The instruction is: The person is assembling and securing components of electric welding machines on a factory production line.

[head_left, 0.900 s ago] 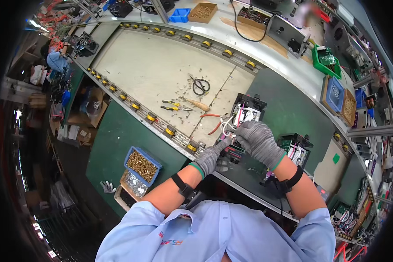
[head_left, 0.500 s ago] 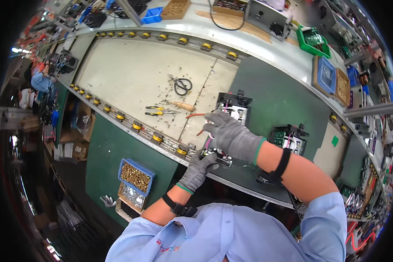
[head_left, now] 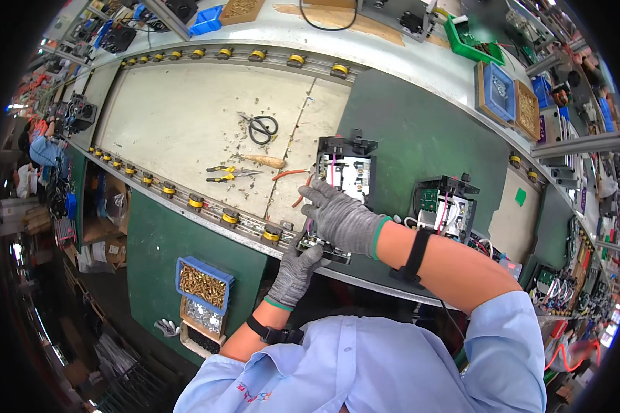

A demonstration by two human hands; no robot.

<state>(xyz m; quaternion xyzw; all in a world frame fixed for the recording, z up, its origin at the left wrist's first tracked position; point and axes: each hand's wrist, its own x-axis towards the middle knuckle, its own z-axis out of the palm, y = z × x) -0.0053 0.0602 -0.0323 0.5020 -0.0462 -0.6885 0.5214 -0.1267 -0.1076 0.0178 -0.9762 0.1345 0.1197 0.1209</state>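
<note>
A black-framed electronic unit (head_left: 351,175) with white parts and a pink wire lies on the green mat in front of me. My left hand (head_left: 293,275), in a grey glove, has its fingers closed on the unit's near end. My gloved right hand (head_left: 344,219) reaches across the unit's middle and covers it. Its fingers are bent together, and whatever they pinch is hidden. Orange-handled pliers (head_left: 289,175) stick out beside the right fingertips; their jaws are out of sight. A second, similar unit (head_left: 448,206) rests beyond my right forearm.
Black-handled scissors (head_left: 260,129), yellow-handled pliers (head_left: 231,174) and a wooden-handled tool (head_left: 265,161) lie on the pale surface among scattered bits. Rollers (head_left: 231,217) line its edges. A blue bin of brass-coloured fasteners (head_left: 203,284) stands at left. A green tray (head_left: 472,43) sits on the far bench.
The whole view has shifted, so the bench appears further left and slightly higher. The right hand has turned a little over the unit; the left hand stays at its near end.
</note>
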